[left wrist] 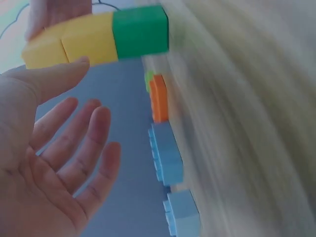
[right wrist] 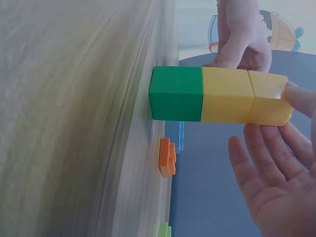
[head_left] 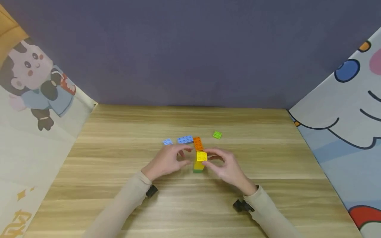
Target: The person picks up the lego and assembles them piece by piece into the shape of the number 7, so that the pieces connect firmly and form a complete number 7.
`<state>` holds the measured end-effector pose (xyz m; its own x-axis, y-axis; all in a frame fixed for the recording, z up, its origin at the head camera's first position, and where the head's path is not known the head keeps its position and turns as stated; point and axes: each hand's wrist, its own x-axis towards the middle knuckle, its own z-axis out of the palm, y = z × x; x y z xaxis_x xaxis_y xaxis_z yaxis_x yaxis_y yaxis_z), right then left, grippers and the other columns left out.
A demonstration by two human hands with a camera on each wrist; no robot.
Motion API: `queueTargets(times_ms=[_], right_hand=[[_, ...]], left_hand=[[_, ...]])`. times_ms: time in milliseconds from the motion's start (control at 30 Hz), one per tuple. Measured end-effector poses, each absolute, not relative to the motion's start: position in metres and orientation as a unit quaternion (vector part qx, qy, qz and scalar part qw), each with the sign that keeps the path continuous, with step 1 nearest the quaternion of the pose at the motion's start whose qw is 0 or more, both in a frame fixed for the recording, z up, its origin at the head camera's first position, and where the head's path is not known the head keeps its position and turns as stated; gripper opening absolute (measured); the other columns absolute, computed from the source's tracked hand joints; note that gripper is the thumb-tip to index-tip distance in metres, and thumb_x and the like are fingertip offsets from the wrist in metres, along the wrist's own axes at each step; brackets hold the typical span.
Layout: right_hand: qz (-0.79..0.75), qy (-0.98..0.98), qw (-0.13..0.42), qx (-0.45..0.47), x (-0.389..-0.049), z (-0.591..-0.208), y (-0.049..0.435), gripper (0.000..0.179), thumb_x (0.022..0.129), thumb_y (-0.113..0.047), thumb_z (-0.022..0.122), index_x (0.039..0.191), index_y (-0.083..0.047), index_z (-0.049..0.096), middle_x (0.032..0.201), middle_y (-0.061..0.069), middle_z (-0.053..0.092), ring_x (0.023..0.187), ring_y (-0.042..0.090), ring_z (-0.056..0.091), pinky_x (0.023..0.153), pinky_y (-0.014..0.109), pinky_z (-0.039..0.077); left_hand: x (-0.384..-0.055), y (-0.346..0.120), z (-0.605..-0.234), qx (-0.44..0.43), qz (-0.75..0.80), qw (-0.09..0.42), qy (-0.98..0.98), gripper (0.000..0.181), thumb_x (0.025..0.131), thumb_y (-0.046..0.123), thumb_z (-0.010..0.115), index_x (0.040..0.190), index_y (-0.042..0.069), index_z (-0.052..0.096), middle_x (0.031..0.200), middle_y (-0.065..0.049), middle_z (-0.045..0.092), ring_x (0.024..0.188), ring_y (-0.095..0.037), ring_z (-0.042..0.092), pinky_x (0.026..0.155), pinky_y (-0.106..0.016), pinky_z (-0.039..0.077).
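Observation:
A small tower stands on the table, made of a green brick point(right wrist: 176, 94) at the bottom, a yellow brick point(right wrist: 227, 95) above it and another yellow brick point(head_left: 201, 156) on top. My right hand point(head_left: 225, 167) pinches the top yellow brick between thumb and fingers from the right side. On the other side, my left hand point(head_left: 169, 159) is held beside the tower with fingers spread and relaxed, holding nothing. In the left wrist view its thumb overlaps the yellow bricks. A slight seam shows between the two yellow bricks.
Behind the tower lie an orange brick point(head_left: 197, 143), a long blue brick point(head_left: 185, 139) and a smaller light blue brick point(head_left: 167, 141). Farther back to the right is a lime green brick point(head_left: 217, 135). A dark panel point(head_left: 190, 53) rises at the table's far edge, with printed panels on both sides.

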<state>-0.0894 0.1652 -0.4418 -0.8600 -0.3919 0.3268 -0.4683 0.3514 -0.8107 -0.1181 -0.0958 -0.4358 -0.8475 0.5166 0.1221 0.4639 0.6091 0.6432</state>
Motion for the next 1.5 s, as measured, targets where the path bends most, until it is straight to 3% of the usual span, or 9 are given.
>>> queueTargets(times_ms=[167, 433, 533, 667, 800, 1000, 1200, 1500], right_hand=[[0.513, -0.819, 0.03, 0.254, -0.088, -0.443, 0.165, 0.038, 0.093, -0.004, 0.081, 0.13, -0.005, 0.072, 0.127, 0.011, 0.076, 0.111, 0.024, 0.075, 0.093, 0.05, 0.065], [0.51, -0.818, 0.038, 0.261, -0.088, -0.443, 0.161, 0.038, 0.094, -0.005, 0.081, 0.13, -0.005, 0.071, 0.125, 0.012, 0.077, 0.11, 0.024, 0.074, 0.088, 0.045, 0.067], [0.511, -0.819, 0.041, 0.259, -0.087, -0.442, 0.162, 0.037, 0.093, -0.004, 0.081, 0.129, -0.004, 0.072, 0.125, 0.013, 0.077, 0.109, 0.025, 0.074, 0.087, 0.044, 0.067], [0.511, -0.819, 0.039, 0.258, -0.087, -0.443, 0.163, 0.037, 0.094, -0.005, 0.081, 0.129, -0.004, 0.072, 0.125, 0.013, 0.077, 0.109, 0.024, 0.074, 0.086, 0.042, 0.067], [0.509, -0.821, 0.037, 0.256, -0.087, -0.442, 0.163, 0.038, 0.093, -0.005, 0.082, 0.13, -0.005, 0.071, 0.125, 0.011, 0.077, 0.11, 0.021, 0.074, 0.087, 0.038, 0.067], [0.51, -0.821, 0.03, 0.253, -0.087, -0.441, 0.163, 0.039, 0.093, -0.005, 0.082, 0.13, -0.006, 0.072, 0.126, 0.01, 0.077, 0.111, 0.022, 0.074, 0.088, 0.035, 0.066], [0.507, -0.825, 0.026, 0.249, -0.087, -0.442, 0.164, 0.039, 0.093, -0.006, 0.082, 0.131, -0.007, 0.072, 0.126, 0.009, 0.077, 0.111, 0.02, 0.073, 0.088, 0.035, 0.066], [0.51, -0.823, 0.026, 0.25, -0.087, -0.442, 0.163, 0.04, 0.093, -0.005, 0.082, 0.131, -0.002, 0.071, 0.127, 0.01, 0.076, 0.111, 0.017, 0.073, 0.088, 0.035, 0.066]], left_hand=[[-0.128, -0.093, -0.442, 0.265, 0.329, 0.04, 0.905, 0.044, 0.095, 0.026, 0.084, 0.136, 0.017, 0.072, 0.128, -0.001, 0.078, 0.098, -0.014, 0.072, 0.086, -0.035, 0.062], [-0.138, -0.082, -0.451, 0.268, 0.311, 0.031, 0.911, 0.042, 0.096, 0.025, 0.082, 0.136, 0.017, 0.072, 0.132, -0.002, 0.076, 0.099, -0.017, 0.07, 0.086, -0.038, 0.061], [-0.143, -0.079, -0.451, 0.272, 0.298, 0.016, 0.915, 0.041, 0.096, 0.022, 0.082, 0.135, 0.015, 0.073, 0.135, -0.005, 0.075, 0.114, -0.024, 0.072, 0.098, -0.045, 0.061], [-0.149, -0.075, -0.452, 0.272, 0.277, 0.016, 0.921, 0.042, 0.096, 0.024, 0.082, 0.136, 0.016, 0.072, 0.144, -0.006, 0.07, 0.138, -0.031, 0.063, 0.118, -0.053, 0.05], [-0.156, -0.071, -0.456, 0.266, 0.27, 0.031, 0.925, 0.044, 0.098, 0.027, 0.079, 0.14, 0.015, 0.069, 0.148, -0.008, 0.067, 0.143, -0.032, 0.058, 0.122, -0.055, 0.046], [-0.163, -0.062, -0.461, 0.269, 0.248, 0.051, 0.929, 0.051, 0.1, 0.03, 0.076, 0.146, 0.011, 0.064, 0.155, -0.011, 0.061, 0.147, -0.034, 0.054, 0.124, -0.055, 0.042], [-0.167, -0.056, -0.462, 0.267, 0.217, 0.048, 0.938, 0.057, 0.098, 0.029, 0.078, 0.149, 0.011, 0.061, 0.16, -0.014, 0.055, 0.145, -0.037, 0.056, 0.119, -0.056, 0.048], [-0.173, -0.054, -0.465, 0.272, 0.2, 0.013, 0.941, 0.047, 0.097, 0.028, 0.08, 0.139, 0.009, 0.069, 0.147, -0.011, 0.068, 0.135, -0.034, 0.065, 0.113, -0.05, 0.055]])
